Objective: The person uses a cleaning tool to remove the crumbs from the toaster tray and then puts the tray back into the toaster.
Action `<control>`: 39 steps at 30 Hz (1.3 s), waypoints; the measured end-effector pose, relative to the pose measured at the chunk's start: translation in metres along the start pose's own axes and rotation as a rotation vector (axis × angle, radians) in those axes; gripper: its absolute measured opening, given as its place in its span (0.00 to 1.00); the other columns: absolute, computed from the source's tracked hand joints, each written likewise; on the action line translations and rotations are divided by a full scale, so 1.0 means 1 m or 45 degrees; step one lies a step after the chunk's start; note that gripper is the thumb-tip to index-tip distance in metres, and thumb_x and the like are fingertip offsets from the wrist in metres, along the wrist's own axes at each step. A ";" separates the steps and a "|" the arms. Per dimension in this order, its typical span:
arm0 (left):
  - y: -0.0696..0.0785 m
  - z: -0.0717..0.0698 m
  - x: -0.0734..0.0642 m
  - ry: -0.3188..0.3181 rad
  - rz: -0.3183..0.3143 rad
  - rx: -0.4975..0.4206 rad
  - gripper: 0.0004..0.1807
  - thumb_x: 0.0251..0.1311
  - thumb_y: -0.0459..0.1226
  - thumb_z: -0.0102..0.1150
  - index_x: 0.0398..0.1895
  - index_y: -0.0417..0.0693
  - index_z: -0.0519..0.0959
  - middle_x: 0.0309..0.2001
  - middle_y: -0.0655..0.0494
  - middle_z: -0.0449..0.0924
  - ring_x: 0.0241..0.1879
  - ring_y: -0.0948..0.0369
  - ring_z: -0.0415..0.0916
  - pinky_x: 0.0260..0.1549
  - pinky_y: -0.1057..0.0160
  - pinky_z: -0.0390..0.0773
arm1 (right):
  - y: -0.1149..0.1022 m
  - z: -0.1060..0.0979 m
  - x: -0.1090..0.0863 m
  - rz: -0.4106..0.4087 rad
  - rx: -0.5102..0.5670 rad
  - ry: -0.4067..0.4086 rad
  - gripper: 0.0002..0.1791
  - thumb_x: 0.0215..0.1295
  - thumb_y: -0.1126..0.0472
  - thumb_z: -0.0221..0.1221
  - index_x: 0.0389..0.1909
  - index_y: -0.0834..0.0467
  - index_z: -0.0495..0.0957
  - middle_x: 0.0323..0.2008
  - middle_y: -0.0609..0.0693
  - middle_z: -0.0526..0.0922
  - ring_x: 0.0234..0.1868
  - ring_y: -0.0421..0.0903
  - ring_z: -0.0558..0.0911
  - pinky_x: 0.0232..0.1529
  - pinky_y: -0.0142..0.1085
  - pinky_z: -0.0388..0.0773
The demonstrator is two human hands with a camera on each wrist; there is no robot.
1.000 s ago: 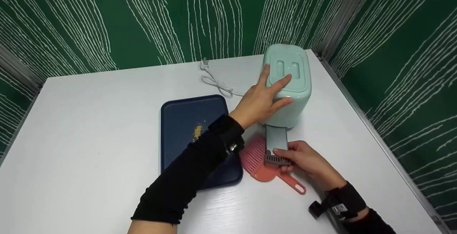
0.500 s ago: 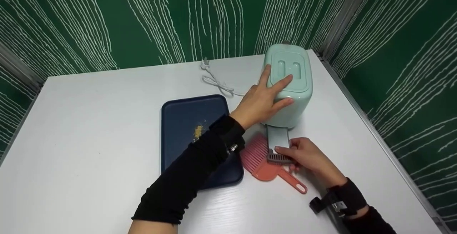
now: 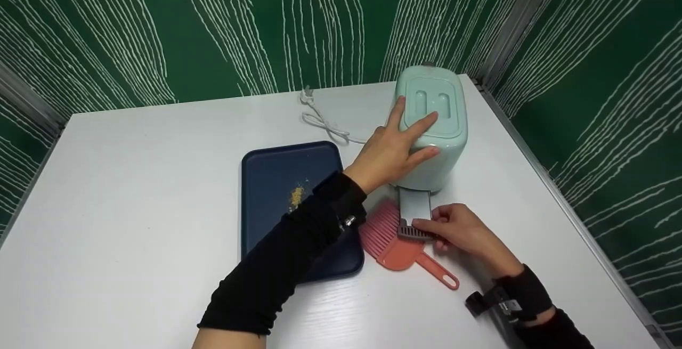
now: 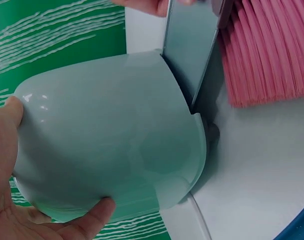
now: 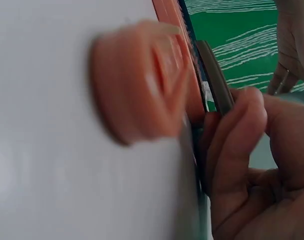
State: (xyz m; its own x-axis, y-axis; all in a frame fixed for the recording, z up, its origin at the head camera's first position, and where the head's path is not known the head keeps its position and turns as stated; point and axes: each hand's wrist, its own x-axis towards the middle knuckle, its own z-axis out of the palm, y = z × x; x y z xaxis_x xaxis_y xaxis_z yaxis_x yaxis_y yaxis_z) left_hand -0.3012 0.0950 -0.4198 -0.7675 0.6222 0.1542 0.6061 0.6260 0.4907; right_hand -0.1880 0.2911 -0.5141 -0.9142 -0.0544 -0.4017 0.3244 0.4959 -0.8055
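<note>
A mint-green toaster (image 3: 447, 160) stands at the right of the table, its lid over the top. My left hand (image 3: 386, 152) rests on it with spread, fairly straight fingers across the top and near side; the left wrist view shows fingertips against the toaster's shell (image 4: 112, 130). From the bottom of its near end sticks out a metal crumb tray (image 3: 414, 203) with a slotted grey handle. My right hand (image 3: 463, 232) pinches that handle at its right corner, thumb on top and fingers beneath. The tray's inner part is hidden inside the toaster.
Under the tray's handle lies an orange brush (image 3: 397, 256) with pink bristles, its handle pointing to the front right. Left of it, a dark blue tray (image 3: 266, 170) bears yellowish crumbs (image 3: 296, 195). A white cord with plug (image 3: 319, 121) lies behind; green walls enclose the table.
My right hand has slid the crumb tray slightly inward toward the toaster, so a little less of it sticks out. The left hand stays in place on the toaster.
</note>
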 end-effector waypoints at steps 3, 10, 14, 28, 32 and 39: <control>0.000 0.000 0.000 -0.002 -0.005 0.000 0.38 0.78 0.63 0.52 0.86 0.74 0.56 0.89 0.40 0.32 0.67 0.34 0.77 0.70 0.44 0.77 | 0.001 -0.008 -0.004 -0.023 0.044 -0.088 0.19 0.70 0.49 0.72 0.37 0.61 0.78 0.21 0.42 0.79 0.23 0.37 0.79 0.28 0.28 0.74; 0.000 -0.001 0.001 -0.009 -0.030 0.000 0.38 0.77 0.64 0.52 0.86 0.76 0.56 0.89 0.41 0.31 0.68 0.34 0.75 0.71 0.44 0.76 | 0.004 -0.017 -0.005 -0.070 0.021 -0.192 0.15 0.70 0.53 0.72 0.32 0.59 0.80 0.20 0.41 0.79 0.24 0.36 0.77 0.28 0.29 0.69; 0.000 -0.001 0.001 -0.013 -0.027 0.002 0.39 0.77 0.64 0.52 0.86 0.76 0.55 0.89 0.40 0.30 0.68 0.34 0.75 0.71 0.44 0.76 | 0.002 -0.017 -0.005 -0.066 0.017 -0.240 0.16 0.72 0.54 0.71 0.30 0.58 0.78 0.20 0.43 0.80 0.21 0.36 0.78 0.26 0.28 0.74; -0.001 -0.001 -0.001 0.007 0.013 0.001 0.38 0.78 0.62 0.51 0.86 0.72 0.56 0.88 0.38 0.32 0.68 0.33 0.75 0.71 0.44 0.76 | 0.007 -0.014 -0.001 -0.035 0.018 -0.263 0.19 0.77 0.50 0.66 0.34 0.64 0.83 0.20 0.44 0.81 0.20 0.36 0.78 0.25 0.28 0.79; -0.002 0.000 -0.001 0.009 0.012 -0.012 0.38 0.78 0.62 0.52 0.86 0.72 0.57 0.88 0.38 0.32 0.68 0.32 0.75 0.70 0.43 0.77 | 0.007 -0.013 0.002 -0.018 -0.027 -0.200 0.20 0.76 0.46 0.66 0.33 0.60 0.82 0.18 0.43 0.76 0.18 0.36 0.73 0.21 0.28 0.74; -0.001 0.002 -0.001 0.010 0.003 0.004 0.38 0.78 0.63 0.51 0.86 0.74 0.56 0.89 0.39 0.32 0.67 0.32 0.75 0.67 0.43 0.79 | 0.005 -0.012 0.004 -0.006 -0.009 -0.146 0.21 0.77 0.45 0.65 0.30 0.57 0.80 0.17 0.42 0.72 0.17 0.37 0.70 0.19 0.29 0.69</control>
State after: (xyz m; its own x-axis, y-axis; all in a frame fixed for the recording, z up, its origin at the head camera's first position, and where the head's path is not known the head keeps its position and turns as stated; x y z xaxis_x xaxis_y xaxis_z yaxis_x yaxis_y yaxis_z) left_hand -0.3009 0.0947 -0.4223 -0.7676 0.6201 0.1619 0.6086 0.6260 0.4876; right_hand -0.1930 0.3039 -0.5145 -0.8816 -0.1557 -0.4456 0.3181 0.5015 -0.8046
